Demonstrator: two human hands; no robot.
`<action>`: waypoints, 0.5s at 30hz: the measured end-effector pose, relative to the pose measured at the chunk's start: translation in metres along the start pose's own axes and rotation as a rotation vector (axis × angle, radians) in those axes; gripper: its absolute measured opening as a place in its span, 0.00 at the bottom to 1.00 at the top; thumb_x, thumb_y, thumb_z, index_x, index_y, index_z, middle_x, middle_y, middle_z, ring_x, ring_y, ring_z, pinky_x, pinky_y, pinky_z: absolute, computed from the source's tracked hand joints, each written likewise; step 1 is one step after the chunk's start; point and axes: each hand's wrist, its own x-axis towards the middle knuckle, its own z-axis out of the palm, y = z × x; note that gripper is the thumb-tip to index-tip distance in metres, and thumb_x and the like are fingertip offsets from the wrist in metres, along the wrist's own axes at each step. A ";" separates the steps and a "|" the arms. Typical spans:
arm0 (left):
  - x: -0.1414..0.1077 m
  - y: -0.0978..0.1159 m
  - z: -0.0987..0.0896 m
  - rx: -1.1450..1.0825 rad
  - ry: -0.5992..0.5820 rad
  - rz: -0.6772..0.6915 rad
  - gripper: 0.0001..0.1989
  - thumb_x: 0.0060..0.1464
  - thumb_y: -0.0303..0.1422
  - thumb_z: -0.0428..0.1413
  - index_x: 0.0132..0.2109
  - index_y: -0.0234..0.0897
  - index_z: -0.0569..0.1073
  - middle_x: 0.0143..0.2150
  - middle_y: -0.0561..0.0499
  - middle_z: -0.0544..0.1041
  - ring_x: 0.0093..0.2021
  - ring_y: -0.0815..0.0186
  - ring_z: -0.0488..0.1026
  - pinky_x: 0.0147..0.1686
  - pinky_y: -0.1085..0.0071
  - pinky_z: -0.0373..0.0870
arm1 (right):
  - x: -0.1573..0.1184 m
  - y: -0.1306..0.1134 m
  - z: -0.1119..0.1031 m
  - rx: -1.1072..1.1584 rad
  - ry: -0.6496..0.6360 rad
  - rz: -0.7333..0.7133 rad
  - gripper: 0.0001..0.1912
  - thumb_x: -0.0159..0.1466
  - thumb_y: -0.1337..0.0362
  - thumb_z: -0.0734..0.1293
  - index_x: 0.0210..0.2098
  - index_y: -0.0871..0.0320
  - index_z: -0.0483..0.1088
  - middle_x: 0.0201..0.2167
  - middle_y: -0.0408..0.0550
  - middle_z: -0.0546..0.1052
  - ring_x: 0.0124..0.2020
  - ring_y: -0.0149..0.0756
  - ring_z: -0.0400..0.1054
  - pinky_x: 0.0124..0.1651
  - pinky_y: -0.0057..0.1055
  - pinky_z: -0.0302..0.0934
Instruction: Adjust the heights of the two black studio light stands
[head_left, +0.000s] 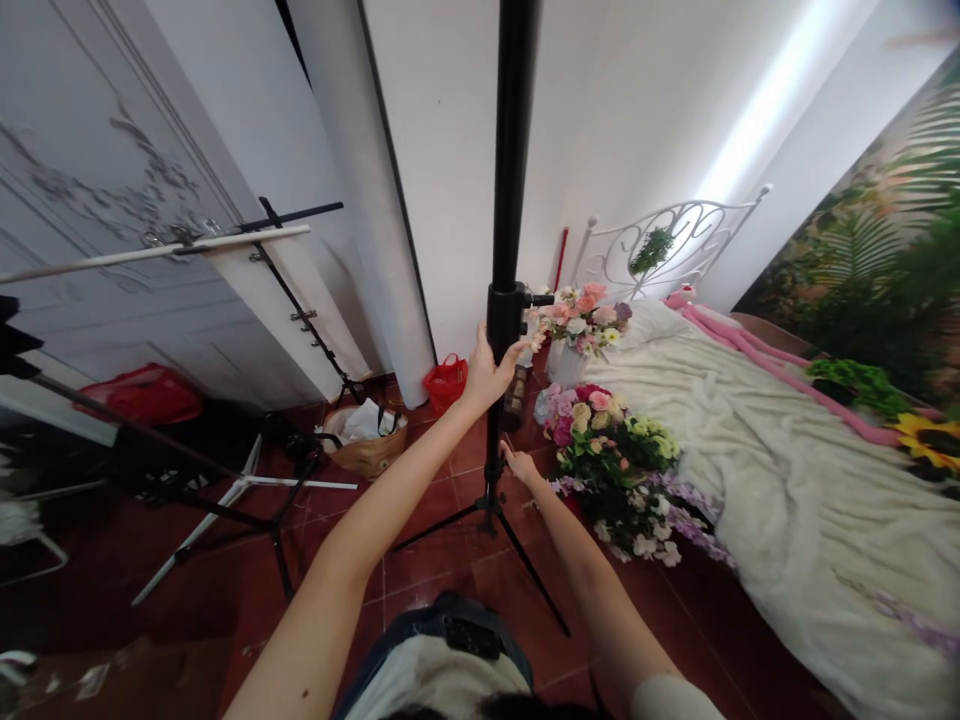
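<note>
A black telescopic stand [511,150] rises upright in front of me, with its tripod legs spread on the red tiled floor. My left hand [489,375] is wrapped round the pole just below the thick black collar [505,315], which has a knob on its right side. Lower down, my right hand [519,464] is at the pole's lower section, above the legs. Its fingertips are partly hidden by the pole, so its grip cannot be made out.
Flower bouquets [600,430] stand close on the right, beside a bed with a cream blanket [795,470]. A basket [367,452], a red bag [445,382] and a white-legged stand [300,484] are on the left. A white wall [442,180] is ahead.
</note>
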 end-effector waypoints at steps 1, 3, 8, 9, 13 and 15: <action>0.000 0.000 0.000 0.002 0.004 -0.002 0.31 0.54 0.54 0.52 0.55 0.36 0.61 0.31 0.50 0.75 0.30 0.65 0.75 0.33 0.69 0.71 | -0.001 0.004 0.005 0.133 -0.003 0.012 0.35 0.66 0.39 0.49 0.27 0.61 0.71 0.18 0.48 0.71 0.27 0.36 0.70 0.37 0.27 0.63; -0.001 0.000 0.001 0.007 0.011 -0.011 0.31 0.54 0.54 0.52 0.55 0.36 0.61 0.31 0.49 0.75 0.31 0.65 0.75 0.32 0.69 0.71 | -0.004 0.014 0.018 0.417 0.027 0.057 0.33 0.66 0.40 0.48 0.32 0.60 0.70 0.23 0.47 0.73 0.27 0.33 0.69 0.34 0.25 0.64; -0.001 -0.001 0.003 0.023 0.016 -0.002 0.32 0.54 0.55 0.51 0.56 0.36 0.60 0.32 0.49 0.76 0.30 0.65 0.75 0.32 0.69 0.71 | -0.013 0.041 0.048 0.718 0.045 0.089 0.19 0.59 0.47 0.64 0.29 0.58 0.66 0.23 0.43 0.71 0.25 0.31 0.68 0.32 0.25 0.64; -0.001 -0.001 0.003 0.025 0.017 0.004 0.32 0.54 0.55 0.51 0.56 0.35 0.60 0.32 0.49 0.76 0.30 0.64 0.75 0.32 0.69 0.71 | -0.014 0.045 0.051 0.741 0.050 0.073 0.18 0.57 0.48 0.66 0.29 0.58 0.66 0.22 0.42 0.70 0.25 0.30 0.67 0.32 0.25 0.64; -0.001 0.001 0.003 0.026 0.029 0.011 0.32 0.54 0.54 0.51 0.56 0.35 0.61 0.31 0.49 0.75 0.32 0.64 0.76 0.33 0.69 0.71 | -0.014 0.049 0.051 0.652 0.070 -0.013 0.21 0.53 0.45 0.67 0.28 0.59 0.66 0.20 0.41 0.68 0.23 0.31 0.65 0.29 0.26 0.62; -0.001 0.003 0.003 0.022 0.029 -0.004 0.31 0.54 0.54 0.52 0.55 0.35 0.61 0.30 0.50 0.75 0.30 0.65 0.75 0.32 0.69 0.71 | -0.015 0.044 0.048 0.517 0.109 -0.059 0.24 0.53 0.42 0.65 0.25 0.58 0.65 0.19 0.42 0.67 0.22 0.32 0.65 0.27 0.26 0.60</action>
